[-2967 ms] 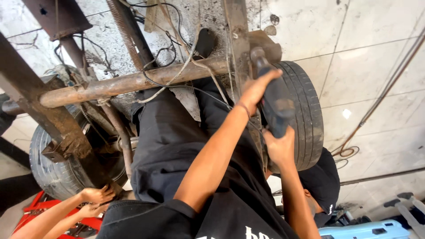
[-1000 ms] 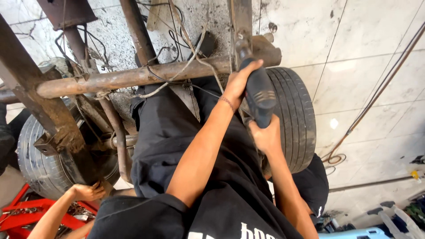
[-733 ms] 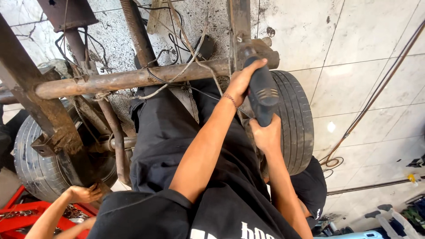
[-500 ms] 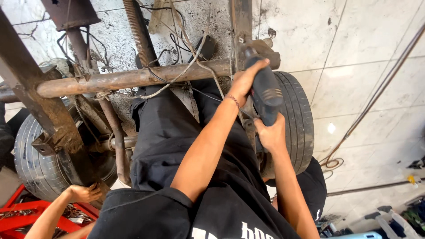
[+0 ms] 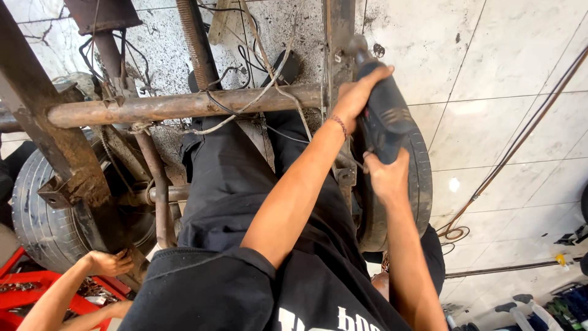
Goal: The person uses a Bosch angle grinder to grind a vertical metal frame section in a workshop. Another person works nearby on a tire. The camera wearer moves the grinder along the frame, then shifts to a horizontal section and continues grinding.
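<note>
Both my hands hold a dark grey power tool (image 5: 384, 119) against a rusty upright frame beam (image 5: 340, 37). My left hand (image 5: 355, 95) wraps the tool's front end next to the beam. My right hand (image 5: 386, 178) grips its rear body from below. My legs in black trousers (image 5: 226, 178) stretch under a rusty horizontal pipe (image 5: 184, 104) hung with loose wires. The tool's tip is hidden behind the beam and my left hand.
A worn tyre (image 5: 422, 184) stands just right of the tool, and another tyre (image 5: 37, 214) is at the left. Another person's hand (image 5: 107, 263) rests on the frame at lower left, above a red tool tray (image 5: 21, 291). Cables (image 5: 514, 147) cross the tiled floor.
Both hands have kept their hold on the tool. It has shifted slightly up along the beam, and the view has drifted a little.
</note>
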